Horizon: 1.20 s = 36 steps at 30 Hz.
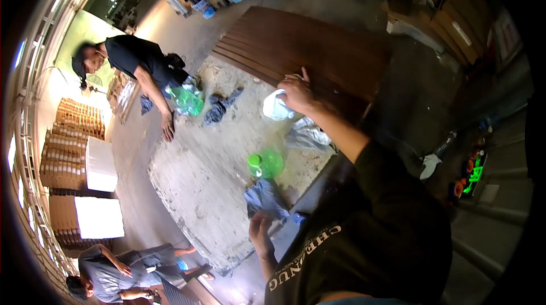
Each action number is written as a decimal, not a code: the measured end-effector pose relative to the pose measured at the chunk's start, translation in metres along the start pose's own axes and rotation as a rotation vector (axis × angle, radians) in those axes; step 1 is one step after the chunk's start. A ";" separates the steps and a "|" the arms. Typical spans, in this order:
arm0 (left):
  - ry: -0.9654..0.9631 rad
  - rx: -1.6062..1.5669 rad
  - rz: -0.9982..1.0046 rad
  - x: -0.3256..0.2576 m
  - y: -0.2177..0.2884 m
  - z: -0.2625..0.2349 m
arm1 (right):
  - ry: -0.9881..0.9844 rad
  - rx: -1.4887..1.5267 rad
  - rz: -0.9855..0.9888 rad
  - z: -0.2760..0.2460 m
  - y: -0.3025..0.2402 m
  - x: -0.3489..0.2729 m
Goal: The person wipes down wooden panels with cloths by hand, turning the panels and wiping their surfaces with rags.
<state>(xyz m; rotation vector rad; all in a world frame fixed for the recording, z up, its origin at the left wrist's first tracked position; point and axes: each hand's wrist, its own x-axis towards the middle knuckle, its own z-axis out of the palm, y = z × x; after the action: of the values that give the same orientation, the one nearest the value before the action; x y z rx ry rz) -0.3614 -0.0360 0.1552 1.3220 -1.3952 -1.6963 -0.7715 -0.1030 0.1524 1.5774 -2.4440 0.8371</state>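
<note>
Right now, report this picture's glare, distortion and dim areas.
Head view: the lower white block washes out in glare; head view: the barred left wall bows along the rim; head view: the right side is dim, but the white cloth in the right hand shows brightly.

White cloth (276, 106), centre: partly hidden by right hand (297, 94). Left hand (261, 234), lower centre: contact with blue-grey cloth (266, 198) unclear. Background things (129, 13), upper left: too small to tell. Person's torso (358, 248): cut by lower edge.
</note>
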 end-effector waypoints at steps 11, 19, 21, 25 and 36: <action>-0.080 -0.037 0.779 0.020 0.150 0.082 | 0.393 0.668 -0.524 -0.117 -0.066 -0.061; -0.055 0.559 1.222 0.059 0.108 0.147 | -0.001 1.546 0.026 -0.071 -0.120 -0.098; -0.153 0.509 1.269 0.041 0.107 0.152 | 0.050 1.619 0.063 -0.073 -0.112 -0.083; -0.453 0.537 1.348 0.017 0.113 0.140 | 0.100 1.637 0.074 -0.073 -0.102 -0.068; 0.359 1.016 1.063 0.010 0.172 0.066 | -0.128 1.317 -0.038 -0.030 -0.148 -0.112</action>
<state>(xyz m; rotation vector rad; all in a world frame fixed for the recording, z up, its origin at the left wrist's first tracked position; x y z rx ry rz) -0.4521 -0.0704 0.3116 0.8786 -2.2155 -0.0070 -0.5978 -0.0428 0.1923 1.8995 -1.8406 2.7069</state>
